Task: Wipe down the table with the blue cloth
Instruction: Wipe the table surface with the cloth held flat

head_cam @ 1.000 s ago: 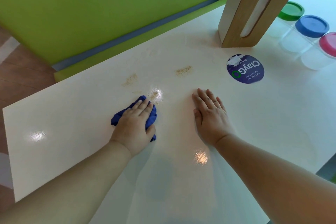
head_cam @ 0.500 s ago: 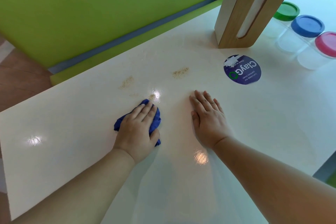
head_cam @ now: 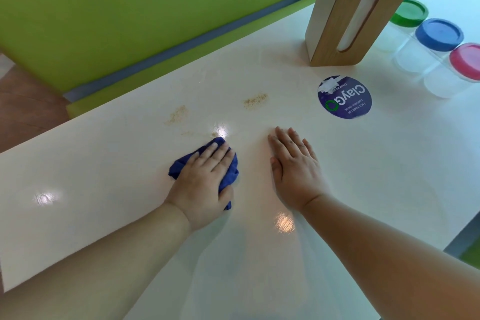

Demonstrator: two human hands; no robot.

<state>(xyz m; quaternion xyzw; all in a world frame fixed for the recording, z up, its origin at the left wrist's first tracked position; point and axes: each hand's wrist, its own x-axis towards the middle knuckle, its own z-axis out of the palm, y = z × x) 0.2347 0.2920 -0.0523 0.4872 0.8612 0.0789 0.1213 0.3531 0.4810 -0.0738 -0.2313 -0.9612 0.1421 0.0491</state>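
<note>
On the glossy white bench (head_cam: 91, 176) the left hand (head_cam: 201, 184) presses a crumpled blue cloth (head_cam: 179, 166) flat, its grip spread open with fingers straight on top. Brown crumb smears (head_cam: 178, 114) lie at the cloth's eleven and one o'clock. Near it at three o'clock the right hand (head_cam: 296, 171) rests palm down, grip open and empty, with a round purple sticker (head_cam: 344, 97) at its one o'clock.

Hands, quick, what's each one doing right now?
Left hand: open, fingers flat, pressing the blue cloth onto the table.
Right hand: open, flat on the table, holding nothing.
</note>
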